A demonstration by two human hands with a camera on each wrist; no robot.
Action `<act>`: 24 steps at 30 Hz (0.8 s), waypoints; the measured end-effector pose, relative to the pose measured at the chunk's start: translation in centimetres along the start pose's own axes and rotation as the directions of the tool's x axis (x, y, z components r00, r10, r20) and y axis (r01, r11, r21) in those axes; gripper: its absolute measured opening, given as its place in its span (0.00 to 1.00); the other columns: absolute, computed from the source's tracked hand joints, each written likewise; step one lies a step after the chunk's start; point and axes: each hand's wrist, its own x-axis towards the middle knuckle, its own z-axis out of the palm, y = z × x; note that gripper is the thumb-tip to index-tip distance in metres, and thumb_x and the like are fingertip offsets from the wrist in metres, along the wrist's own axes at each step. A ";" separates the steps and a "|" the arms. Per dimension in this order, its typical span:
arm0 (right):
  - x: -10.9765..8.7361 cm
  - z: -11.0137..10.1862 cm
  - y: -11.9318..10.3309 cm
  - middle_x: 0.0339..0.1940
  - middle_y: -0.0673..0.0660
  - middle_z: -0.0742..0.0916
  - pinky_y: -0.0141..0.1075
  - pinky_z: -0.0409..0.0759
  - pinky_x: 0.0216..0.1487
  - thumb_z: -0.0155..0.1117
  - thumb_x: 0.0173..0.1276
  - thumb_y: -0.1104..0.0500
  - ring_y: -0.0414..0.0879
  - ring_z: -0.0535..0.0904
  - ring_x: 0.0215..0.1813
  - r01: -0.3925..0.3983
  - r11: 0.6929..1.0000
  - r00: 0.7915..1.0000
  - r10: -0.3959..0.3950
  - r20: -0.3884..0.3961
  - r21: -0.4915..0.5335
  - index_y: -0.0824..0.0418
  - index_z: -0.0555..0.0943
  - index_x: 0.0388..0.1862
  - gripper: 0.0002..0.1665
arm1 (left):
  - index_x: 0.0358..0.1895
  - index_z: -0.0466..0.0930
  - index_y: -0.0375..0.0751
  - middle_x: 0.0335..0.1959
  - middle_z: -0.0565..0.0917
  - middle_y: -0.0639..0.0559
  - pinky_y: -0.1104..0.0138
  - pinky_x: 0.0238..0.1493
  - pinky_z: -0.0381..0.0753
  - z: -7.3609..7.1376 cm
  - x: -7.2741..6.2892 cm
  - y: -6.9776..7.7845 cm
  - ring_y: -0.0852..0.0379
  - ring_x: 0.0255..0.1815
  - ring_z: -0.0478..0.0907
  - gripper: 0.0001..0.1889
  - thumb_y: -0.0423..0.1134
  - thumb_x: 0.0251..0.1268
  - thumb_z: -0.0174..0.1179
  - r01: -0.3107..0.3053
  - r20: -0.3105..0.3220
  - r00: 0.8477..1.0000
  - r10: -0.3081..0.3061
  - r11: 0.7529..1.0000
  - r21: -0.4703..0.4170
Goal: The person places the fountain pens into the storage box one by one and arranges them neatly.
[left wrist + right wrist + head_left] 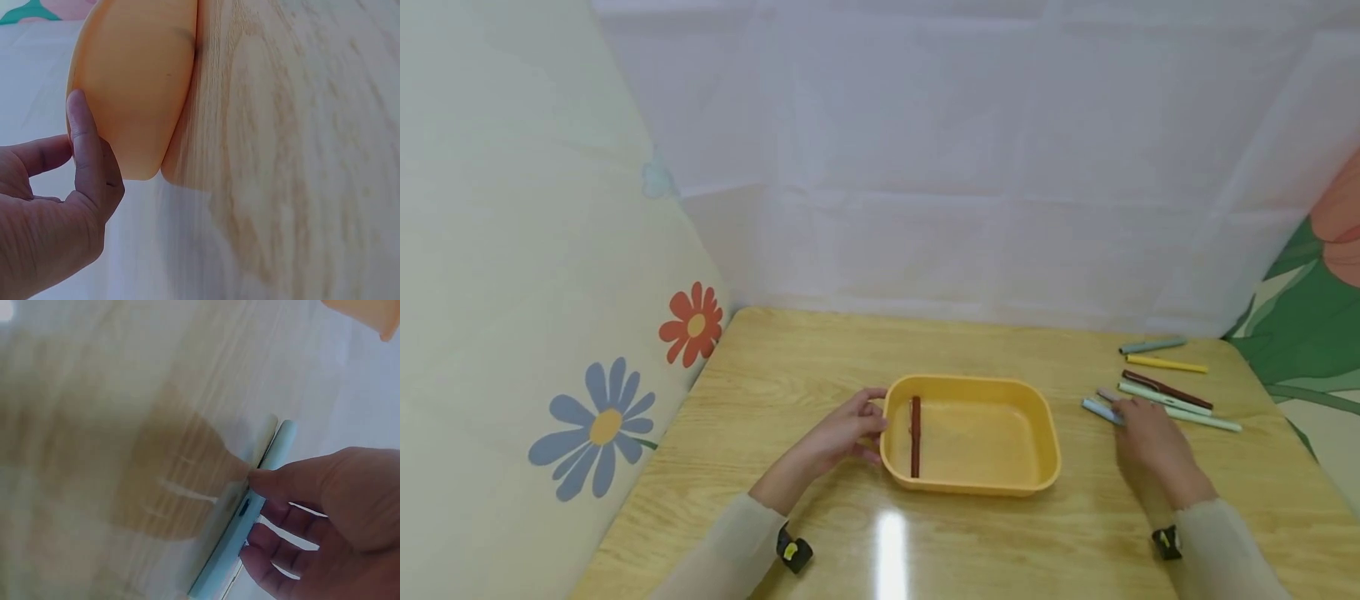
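A yellow plastic tray (981, 442) stands on the wooden table, with a dark red pen (915, 437) lying inside along its left end. My left hand (842, 429) holds the tray's left edge; in the left wrist view, a fingertip lies against the outer wall (134, 94) and another digit meets the rim. To the right of the tray, my right hand (1150, 433) pinches a light blue pen (228, 553) low over the table, thumb on one side and fingertips on the other. A greyish pen (1106, 393) lies beside it, partly hidden by the hand.
Beyond the right hand lie a teal pen (1152, 345), a yellow pen (1167, 364), another dark red pen (1167, 389) and pale green pens (1206, 419). A white sheet (887, 250) hangs behind the table (805, 350), and flower-printed cloth (602, 292) flanks it.
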 end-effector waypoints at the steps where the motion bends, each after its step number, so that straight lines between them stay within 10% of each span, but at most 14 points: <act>1: 0.1 -0.1 0.0 0.51 0.75 0.80 0.67 0.76 0.55 0.59 0.64 0.73 0.75 0.74 0.54 0.000 1.000 1.000 0.000 0.014 0.004 0.76 0.78 0.55 0.19 | 0.74 0.60 0.40 0.44 0.74 0.43 0.62 0.34 0.88 0.0 0.0 0.0 0.52 0.39 0.77 0.28 0.31 0.73 0.53 0.003 0.003 1.000 -0.003 1.000 -0.002; 15: 0.7 -1.0 -0.1 0.45 0.71 0.85 0.51 0.83 0.39 0.61 0.68 0.61 0.57 0.81 0.40 -0.084 0.976 0.994 0.066 0.092 0.203 0.77 0.76 0.59 0.25 | 0.74 0.59 0.39 0.42 0.73 0.44 0.63 0.33 0.87 -0.1 0.1 0.0 0.53 0.38 0.76 0.28 0.31 0.74 0.52 -0.008 0.017 1.000 0.008 1.000 -0.008; 19: 0.4 -1.2 -0.4 0.46 0.71 0.84 0.42 0.81 0.34 0.55 0.77 0.54 0.51 0.81 0.38 -0.194 0.896 0.980 0.155 0.128 0.400 0.77 0.72 0.65 0.30 | 0.75 0.59 0.39 0.42 0.73 0.44 0.63 0.33 0.87 -0.1 0.1 0.0 0.53 0.38 0.76 0.28 0.31 0.74 0.52 -0.009 0.021 1.000 0.009 1.000 -0.001; 24: 0.0 -1.2 -1.1 0.55 0.71 0.84 0.34 0.82 0.41 0.49 0.80 0.54 0.39 0.80 0.44 -0.236 0.719 0.972 0.168 0.166 0.654 0.76 0.68 0.71 0.31 | 0.75 0.58 0.39 0.44 0.73 0.43 0.63 0.34 0.87 -0.2 0.0 0.0 0.53 0.38 0.76 0.29 0.31 0.74 0.53 -0.013 0.026 1.000 0.012 1.000 0.003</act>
